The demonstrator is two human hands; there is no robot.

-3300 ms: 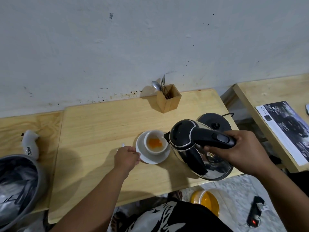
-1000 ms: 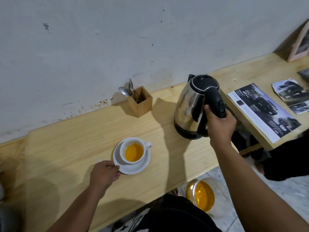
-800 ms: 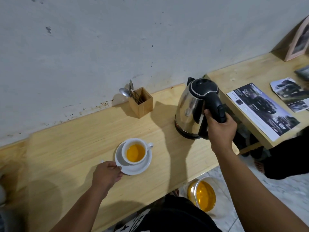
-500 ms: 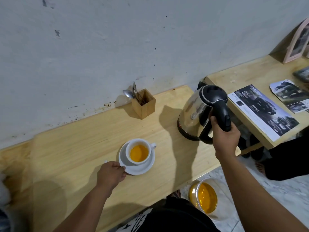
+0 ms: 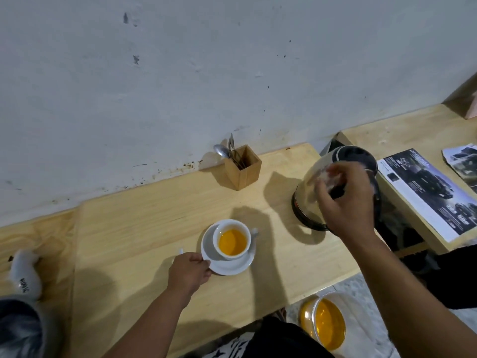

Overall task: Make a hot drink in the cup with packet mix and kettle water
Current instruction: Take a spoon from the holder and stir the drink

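A white cup (image 5: 232,224) full of orange drink stands on a white saucer (image 5: 233,267) near the middle of the wooden table (image 5: 154,215). My left hand (image 5: 189,270) pinches the saucer's left rim. The steel kettle (image 5: 353,156) with its black lid stands upright at the table's right end. My right hand (image 5: 346,202) hovers in front of the kettle, blurred by motion, fingers loosely apart and off the handle. No mix packet is visible.
A wooden holder (image 5: 244,171) with spoons (image 5: 221,150) stands by the wall. A second table (image 5: 400,130) at right carries a brochure (image 5: 426,189). On the floor sits a jar of orange liquid (image 5: 325,324). A white object (image 5: 24,272) and grey bin (image 5: 18,329) are at left.
My right hand carried the kettle from pouring over the cup to the table's right end, set it upright and let go of the handle. My left hand stayed on the saucer.
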